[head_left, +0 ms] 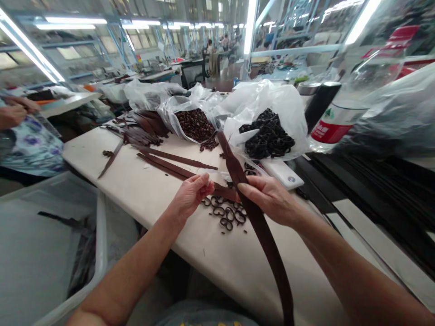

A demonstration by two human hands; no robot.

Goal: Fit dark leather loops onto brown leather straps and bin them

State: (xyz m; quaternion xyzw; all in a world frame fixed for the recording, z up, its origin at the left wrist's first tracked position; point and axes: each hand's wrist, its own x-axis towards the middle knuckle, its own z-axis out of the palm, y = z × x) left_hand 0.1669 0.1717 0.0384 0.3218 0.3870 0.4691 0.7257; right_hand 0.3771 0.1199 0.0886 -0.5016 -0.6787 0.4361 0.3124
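My right hand (267, 197) grips a long dark brown strap (263, 235), its thumb on top. The strap's narrowed upper end points away over the table, and its lower part hangs toward me. To the left, my left hand (190, 194) is closed in a pinch, and what sits between its fingertips is too small to make out. Dark rings (227, 215) lie loose on the table below and between my hands, with a few tiny dark pieces around them. Beyond my left hand more brown straps (173, 158) lie flat, one passing behind its fingers.
Open plastic bags hold small brown pieces (195, 124) and black rings (268, 136). A strap pile (142, 127) lies at the back left. On the right stand a bottle (335, 122) and a white box (283, 173). A bin (101, 231) stands lower left; another person's hands (16, 111) are beyond.
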